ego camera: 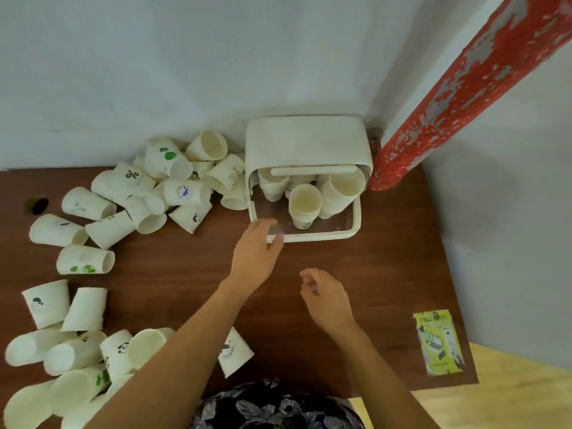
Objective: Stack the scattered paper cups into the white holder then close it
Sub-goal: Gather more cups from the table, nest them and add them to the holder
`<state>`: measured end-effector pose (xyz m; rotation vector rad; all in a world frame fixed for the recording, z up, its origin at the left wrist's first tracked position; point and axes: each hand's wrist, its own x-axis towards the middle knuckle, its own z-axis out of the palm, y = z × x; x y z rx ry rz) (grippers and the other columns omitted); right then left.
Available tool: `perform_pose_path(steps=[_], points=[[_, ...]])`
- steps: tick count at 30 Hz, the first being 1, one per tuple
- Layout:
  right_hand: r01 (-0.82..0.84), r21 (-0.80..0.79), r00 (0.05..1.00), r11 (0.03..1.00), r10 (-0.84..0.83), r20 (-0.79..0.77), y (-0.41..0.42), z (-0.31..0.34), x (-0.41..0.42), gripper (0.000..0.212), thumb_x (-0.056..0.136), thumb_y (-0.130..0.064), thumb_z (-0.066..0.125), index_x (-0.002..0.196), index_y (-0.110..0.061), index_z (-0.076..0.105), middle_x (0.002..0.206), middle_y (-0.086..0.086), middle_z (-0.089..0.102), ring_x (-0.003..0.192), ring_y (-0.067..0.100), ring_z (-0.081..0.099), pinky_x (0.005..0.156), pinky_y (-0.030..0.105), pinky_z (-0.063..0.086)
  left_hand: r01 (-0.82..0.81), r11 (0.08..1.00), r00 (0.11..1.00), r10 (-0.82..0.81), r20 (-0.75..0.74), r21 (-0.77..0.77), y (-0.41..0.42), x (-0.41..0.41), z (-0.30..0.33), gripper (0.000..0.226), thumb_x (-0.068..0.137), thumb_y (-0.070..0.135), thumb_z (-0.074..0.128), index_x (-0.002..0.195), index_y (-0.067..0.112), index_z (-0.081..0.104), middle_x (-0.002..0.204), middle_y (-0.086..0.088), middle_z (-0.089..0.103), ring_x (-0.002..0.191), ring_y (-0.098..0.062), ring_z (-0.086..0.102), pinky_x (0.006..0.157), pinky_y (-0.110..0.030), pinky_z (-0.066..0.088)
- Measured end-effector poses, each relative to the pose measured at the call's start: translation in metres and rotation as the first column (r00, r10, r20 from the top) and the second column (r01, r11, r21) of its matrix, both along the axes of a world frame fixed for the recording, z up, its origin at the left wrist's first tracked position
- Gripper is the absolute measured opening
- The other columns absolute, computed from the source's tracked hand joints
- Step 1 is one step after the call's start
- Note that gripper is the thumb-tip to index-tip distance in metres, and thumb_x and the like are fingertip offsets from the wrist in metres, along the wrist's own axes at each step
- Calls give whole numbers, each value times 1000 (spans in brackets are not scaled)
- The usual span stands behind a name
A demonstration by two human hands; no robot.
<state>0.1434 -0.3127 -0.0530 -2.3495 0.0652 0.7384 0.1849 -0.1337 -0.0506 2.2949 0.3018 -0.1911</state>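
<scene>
White plastic forms the holder [309, 144], which is placed at the far right corner of the brown desk [371, 274], against the wall and just beside a red pipe [464, 97] with peeling paint. Its lid is raised, and several cups [305, 202] are seen upright inside behind the clear front. The left hand [255, 249] is stretched forward, and its straight fingers are laid on the front left corner of the holder; nothing is held in this grip. The right hand [328, 297] is kept above the desk, near the holder but apart from it, with loosely curled fingers and an empty grip. Many scattered paper cups [173, 181] are piled to the left of the holder, some touching its side. More cups [74, 351] are lying at the near left edge, partly under the left forearm. One single cup [233, 354] is seen between the two arms. A yellow-green packet [439, 342] is lying near the right edge of the desk, well apart from the holder.
</scene>
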Motion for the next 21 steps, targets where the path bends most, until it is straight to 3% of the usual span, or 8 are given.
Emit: perform_pose_path(steps=[3, 6, 10, 13, 17, 21], points=[[-91, 1, 995, 996, 91, -41, 21, -7, -16, 31, 95, -22, 54, 125, -27, 61, 115, -11, 62, 95, 4, 56, 87, 24, 46, -21, 1000, 992, 20, -127, -11, 35, -46, 3, 30, 96, 32, 55, 125, 24, 58, 120, 6, 61, 98, -4, 56, 85, -21, 42], [-226, 13, 965, 974, 226, -132, 46, -19, -39, 38, 93, -30, 59, 131, -29, 56, 125, -8, 59, 102, 7, 55, 89, 27, 47, -79, 997, 981, 77, -176, -4, 68, -89, 0, 28, 95, 29, 57, 123, 23, 61, 116, 8, 65, 96, 0, 55, 84, -19, 40], [-401, 4, 890, 916, 391, -234, 76, -36, -77, 74, 84, -44, 68, 148, -34, 32, 151, -10, 33, 135, 19, 36, 103, 41, 40, -141, 989, 977, 148, -156, 53, 103, -138, -3, 26, 94, 27, 59, 119, 20, 64, 114, 7, 66, 93, -2, 54, 83, -21, 42], [-497, -59, 841, 866, 465, -277, 96, -48, -105, 97, 76, -45, 74, 152, -35, 16, 152, -9, 20, 135, 24, 29, 98, 45, 41, -162, 985, 971, 171, -166, 65, 124, -166, -7, 27, 94, 28, 59, 120, 22, 63, 114, 9, 64, 95, -4, 56, 84, -22, 44], [-392, -96, 890, 915, 351, -290, 114, -64, -126, 94, 71, -33, 73, 148, -37, 20, 136, -3, 37, 118, 28, 46, 92, 42, 47, -101, 980, 970, 135, -201, 173, 151, -197, -18, 35, 90, 30, 62, 124, 22, 60, 125, 4, 60, 114, -17, 55, 95, -35, 46], [-276, -112, 946, 955, 249, -208, 124, -65, -123, 84, 70, -33, 68, 145, -31, 31, 124, 1, 46, 111, 29, 50, 89, 39, 46, 57, 948, 920, 72, -385, 314, 167, -216, -23, 54, 86, 33, 63, 136, 25, 46, 140, 1, 43, 126, -25, 41, 95, -41, 43]])
